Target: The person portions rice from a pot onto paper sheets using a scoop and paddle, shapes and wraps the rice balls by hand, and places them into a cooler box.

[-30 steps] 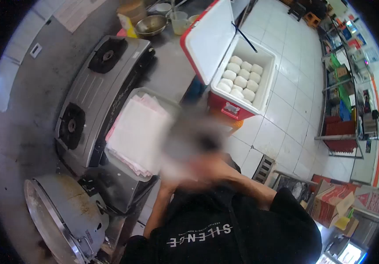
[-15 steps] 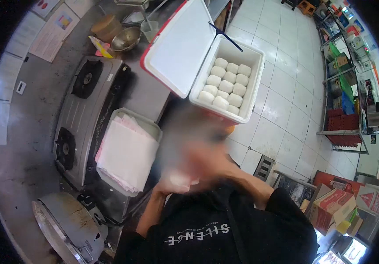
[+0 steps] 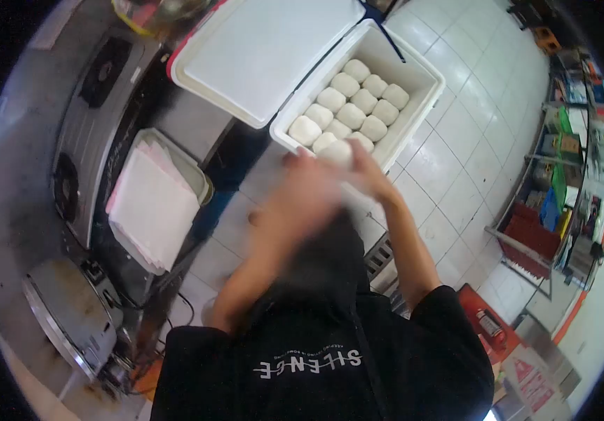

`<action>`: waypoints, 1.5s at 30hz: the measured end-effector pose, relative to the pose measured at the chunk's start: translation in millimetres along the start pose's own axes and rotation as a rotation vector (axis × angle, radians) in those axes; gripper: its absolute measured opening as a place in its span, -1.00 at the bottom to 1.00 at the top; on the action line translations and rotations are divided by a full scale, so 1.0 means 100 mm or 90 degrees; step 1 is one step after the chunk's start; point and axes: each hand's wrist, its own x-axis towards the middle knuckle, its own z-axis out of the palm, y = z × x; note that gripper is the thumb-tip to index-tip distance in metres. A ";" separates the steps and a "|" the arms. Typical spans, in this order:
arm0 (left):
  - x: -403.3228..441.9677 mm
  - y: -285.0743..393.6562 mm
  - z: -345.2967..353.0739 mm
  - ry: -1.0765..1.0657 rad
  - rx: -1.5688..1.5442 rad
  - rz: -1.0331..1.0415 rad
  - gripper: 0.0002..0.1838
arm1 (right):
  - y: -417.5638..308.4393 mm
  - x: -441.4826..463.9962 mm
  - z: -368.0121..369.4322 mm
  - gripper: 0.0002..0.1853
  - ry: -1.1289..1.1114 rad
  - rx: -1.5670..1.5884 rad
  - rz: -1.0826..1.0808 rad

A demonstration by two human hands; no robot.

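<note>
An opened cooler box (image 3: 424,105) holds several rows of round white dough balls (image 3: 351,116). At its near wall, one dough ball (image 3: 336,153) sits between my hands. My right hand (image 3: 367,172) reaches in from the right, its fingers curled against that ball. Smeared by motion, my left hand (image 3: 300,186) is just left of the ball and close to the cooler's near corner; its fingers cannot be made out. Whether the left hand touches the ball is unclear.
The cooler's white lid (image 3: 267,56) leans open to the left. A tray (image 3: 200,175) with a stack of white sheets (image 3: 151,203) lies on the counter beside a gas stove (image 3: 88,133). A pot-like metal appliance (image 3: 77,309) stands lower left. Shelving (image 3: 547,182) is at right.
Both hands have moved from in front of my chest up to the cooler's near side, with a white dough ball there. The view has shifted, bringing the cooler closer.
</note>
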 end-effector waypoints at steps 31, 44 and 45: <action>0.09 -0.77 0.04 0.126 0.086 0.027 -0.51 | 1.45 1.12 -0.46 -0.46 -0.344 -0.689 0.016; -3.13 -0.01 -2.02 -0.107 -0.020 -0.612 -0.46 | -0.90 0.31 1.21 -0.50 -0.322 -0.409 -0.178; -3.36 0.08 -2.18 -0.114 0.007 -0.606 -0.49 | -1.34 0.22 1.59 -0.51 -0.389 -0.348 -0.191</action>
